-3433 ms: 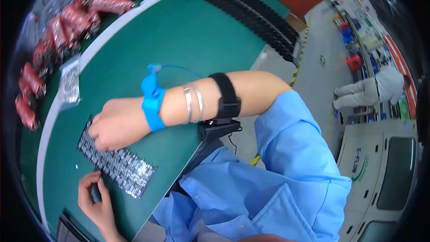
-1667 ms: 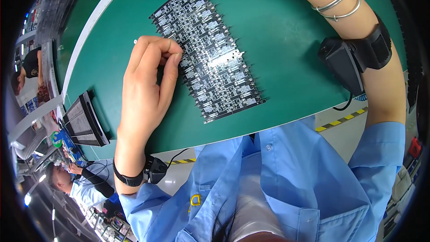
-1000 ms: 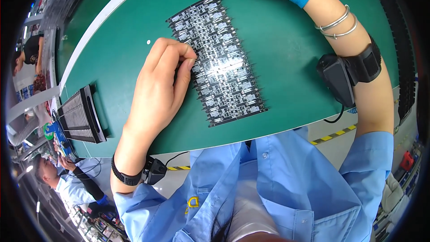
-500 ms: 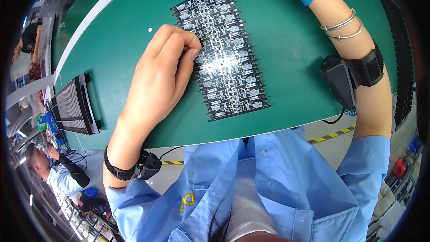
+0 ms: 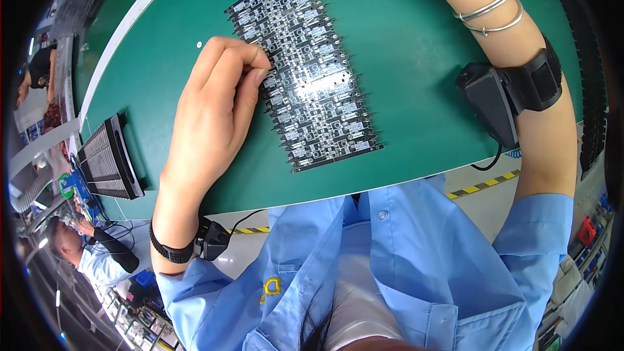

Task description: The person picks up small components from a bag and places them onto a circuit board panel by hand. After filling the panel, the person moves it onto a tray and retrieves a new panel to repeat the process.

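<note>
The left hand (image 5: 211, 107), fingers curled together, pinches the left edge of the circuit board panel (image 5: 302, 68) lying flat near the table's (image 5: 403, 91) near edge; the right hand is out of sight.

- A black panel of small circuit boards (image 5: 302, 68) lies across the middle of the green worktop (image 5: 403, 78), blocking a flat sweep from the near edge to the far side.
- The left hand (image 5: 214, 110) rests at the panel's left edge, fingertips touching it, closing that side.
- Open green surface lies between the panel and the right forearm (image 5: 520, 65), which arcs along the right with bracelets and a strapped black device (image 5: 487, 107).
- A black slotted rack (image 5: 110, 159) stands at the worktop's left rim, well apart from the panel; bare surface runs between it and the left hand.
- A tiny white speck (image 5: 199, 44) sits beyond the left hand.
</note>
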